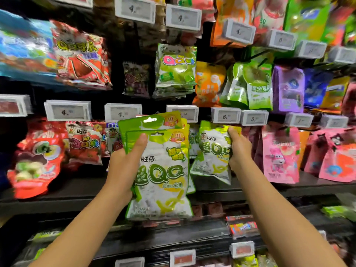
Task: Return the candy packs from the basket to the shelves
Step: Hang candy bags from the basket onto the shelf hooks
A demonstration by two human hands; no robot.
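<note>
Candy packs point(159, 170) gripped by left hand point(125, 162); right hand point(238, 149) grips another pack point(212, 153).

the glossy green-and-white candy packs with big green "qq" lettering point(161, 170) carry a yellow corner with an orange round seal. the matching green-and-white pack point(213, 151) shows yellow streaks. red crinkly bags point(36, 157) show green and white sweets. pink cartoon pouches point(279, 155) stand before a black shelf board point(308, 184). white price tags point(67, 110) have grey screens.
</note>
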